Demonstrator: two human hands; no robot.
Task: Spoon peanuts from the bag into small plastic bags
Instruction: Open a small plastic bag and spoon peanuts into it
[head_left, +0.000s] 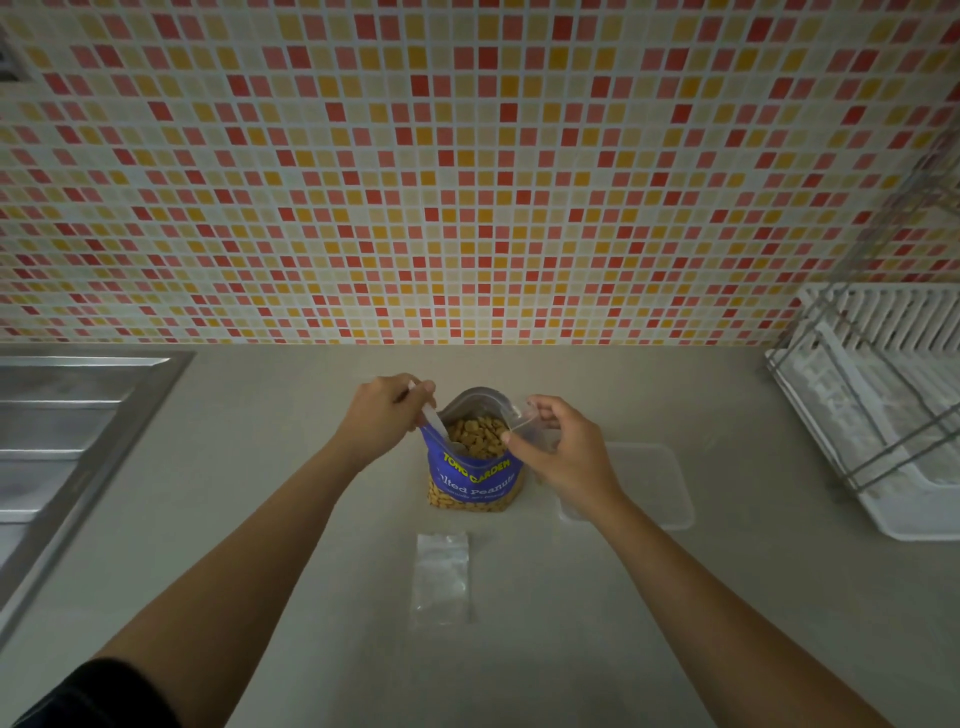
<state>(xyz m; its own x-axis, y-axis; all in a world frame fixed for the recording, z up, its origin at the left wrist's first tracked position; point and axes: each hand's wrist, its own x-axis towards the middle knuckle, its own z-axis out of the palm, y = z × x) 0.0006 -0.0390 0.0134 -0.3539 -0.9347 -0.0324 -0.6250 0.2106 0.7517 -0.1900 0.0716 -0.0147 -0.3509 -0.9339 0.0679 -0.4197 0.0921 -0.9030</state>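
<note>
Blue peanut bag (474, 470), left hand (382, 418) gripping spoon (435, 421), right hand (563, 449) pinching small bag (530, 423).

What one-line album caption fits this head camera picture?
Left hand dips a spoon into the open peanut bag; right hand holds a small plastic bag.

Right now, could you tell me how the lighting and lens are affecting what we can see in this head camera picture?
Head view: dim, flat light, no glare or hard shadows; the wide lens bends the tiled wall and stretches the edges, blurring the dish rack; the centre stays sharp, with the peanut bag, left hand and right hand; the clear small bag barely shows against the counter.
</note>
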